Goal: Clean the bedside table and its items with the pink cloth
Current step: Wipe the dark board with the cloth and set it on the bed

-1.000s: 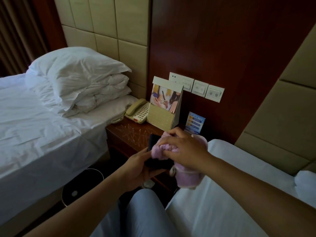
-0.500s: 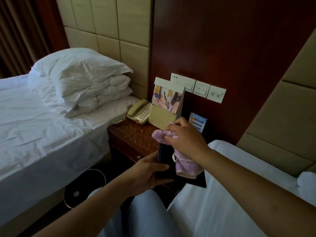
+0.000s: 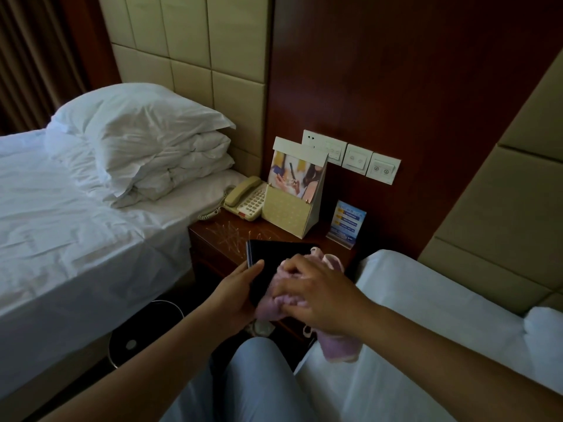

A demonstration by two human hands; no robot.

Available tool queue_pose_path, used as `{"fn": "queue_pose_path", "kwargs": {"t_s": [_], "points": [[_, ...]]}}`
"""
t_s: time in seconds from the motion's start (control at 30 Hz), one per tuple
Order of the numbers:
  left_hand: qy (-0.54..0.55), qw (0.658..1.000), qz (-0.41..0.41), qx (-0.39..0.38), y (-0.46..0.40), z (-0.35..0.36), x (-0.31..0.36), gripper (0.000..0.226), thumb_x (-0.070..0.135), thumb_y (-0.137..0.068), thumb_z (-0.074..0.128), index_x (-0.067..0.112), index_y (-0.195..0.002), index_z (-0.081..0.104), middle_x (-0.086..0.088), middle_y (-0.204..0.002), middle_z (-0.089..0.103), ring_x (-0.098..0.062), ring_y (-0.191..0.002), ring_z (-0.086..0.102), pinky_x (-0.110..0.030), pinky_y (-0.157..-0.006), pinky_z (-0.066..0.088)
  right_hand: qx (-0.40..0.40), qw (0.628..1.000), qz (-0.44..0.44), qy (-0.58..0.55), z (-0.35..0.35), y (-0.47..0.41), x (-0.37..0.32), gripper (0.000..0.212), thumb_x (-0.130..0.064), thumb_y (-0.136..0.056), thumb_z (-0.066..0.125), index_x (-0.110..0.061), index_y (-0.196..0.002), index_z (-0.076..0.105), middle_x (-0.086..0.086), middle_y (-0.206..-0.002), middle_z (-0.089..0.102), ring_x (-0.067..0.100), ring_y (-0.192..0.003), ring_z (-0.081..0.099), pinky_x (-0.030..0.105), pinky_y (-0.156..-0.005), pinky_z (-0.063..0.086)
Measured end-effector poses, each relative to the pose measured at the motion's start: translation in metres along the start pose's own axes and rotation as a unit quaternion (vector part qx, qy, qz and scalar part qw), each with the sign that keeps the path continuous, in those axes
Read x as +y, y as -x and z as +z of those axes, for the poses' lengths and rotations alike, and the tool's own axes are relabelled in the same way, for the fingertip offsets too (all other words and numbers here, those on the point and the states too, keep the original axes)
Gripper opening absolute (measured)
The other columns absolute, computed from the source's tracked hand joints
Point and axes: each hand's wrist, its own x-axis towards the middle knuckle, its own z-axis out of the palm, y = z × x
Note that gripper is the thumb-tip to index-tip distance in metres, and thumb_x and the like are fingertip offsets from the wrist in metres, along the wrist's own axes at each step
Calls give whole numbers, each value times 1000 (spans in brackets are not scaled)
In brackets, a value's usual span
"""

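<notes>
Head view: a black folder [image 3: 275, 260] is held at its left edge by the left hand [image 3: 236, 295], grip closed on it, above the front of the wooden surface [image 3: 219, 239]. The pink cloth [image 3: 283, 295] is pressed onto the folder by the right hand [image 3: 316, 295], fingers curled around it. A phone [image 3: 243, 197] and card stand [image 3: 294, 194] are seen behind.

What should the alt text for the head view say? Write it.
The left hand holds a black folder above a bedside table while the right hand presses a pink cloth on it. Behind stand a telephone and card stand.
</notes>
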Motion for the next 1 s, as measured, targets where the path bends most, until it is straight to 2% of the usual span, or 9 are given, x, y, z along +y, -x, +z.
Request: {"fn": "queue_pose_path", "kwargs": {"t_s": [0.07,0.2,0.33,0.4,0.47,0.57,0.8,0.9,1.0], "points": [[-7,1000,19,5,2,-4,-1,32,24,-103,52,16,-133,59,-24,-122,70,-40,-107,71,-51,-81,62,10,997,80,-4,-5,0,25,24,-51,-97,52,-48,-120,58,-11,-130,45,17,-125,44,42,-101,42],[-67,998,9,-7,8,4,-9,34,20,-101,57,21,-135,60,-19,-127,69,-38,-113,69,-50,-84,60,64,960,259,-78,-8,-7,61,25,-45,-96,60,-38,-120,65,-4,-117,45,19,-104,58,29,-75,46],[-96,995,16,-34,9,22,-17,33,15,-103,54,18,-135,60,-16,-124,71,-36,-114,69,-44,-80,61,121,971,189,-85,4,-26,31,29,-50,-98,57,-40,-124,59,-10,-118,39,9,-100,51,19,-73,41],[-93,995,31,-22,10,19,-12,32,15,-102,54,19,-133,62,-16,-123,72,-36,-113,69,-45,-82,61,123,977,152,-86,5,-28,31,28,-50,-98,58,-42,-125,60,-9,-122,41,10,-104,52,22,-77,43],[-81,996,37,-14,10,11,-4,31,17,-101,55,19,-132,63,-17,-125,71,-37,-115,68,-50,-88,60,115,975,175,-73,0,-23,47,28,-49,-98,57,-41,-125,61,-8,-121,42,13,-104,55,25,-74,44],[-51,997,52,-2,10,3,8,29,18,-101,55,19,-129,64,-18,-126,70,-38,-115,68,-47,-81,61,121,972,201,-22,-2,-10,59,29,-46,-99,58,-37,-126,63,-3,-120,46,19,-106,56,27,-72,45],[-21,995,99,9,-4,13,13,31,20,-104,51,11,-133,60,-25,-123,69,-39,-100,73,-47,-74,62,113,990,58,-57,5,-2,2,34,-52,-95,52,-41,-125,60,-8,-125,46,13,-109,54,30,-78,56],[13,996,85,8,1,4,16,32,19,-104,52,12,-134,59,-22,-127,69,-39,-114,69,-50,-86,61,121,987,97,-38,-3,4,36,27,-46,-96,58,-42,-123,63,-8,-123,49,13,-108,56,22,-73,47],[36,996,86,11,5,3,17,32,19,-104,52,15,-135,59,-19,-127,70,-38,-116,68,-50,-88,60,141,977,156,-18,-4,11,52,27,-47,-97,59,-43,-123,63,-8,-119,48,13,-107,56,20,-67,39]]}}
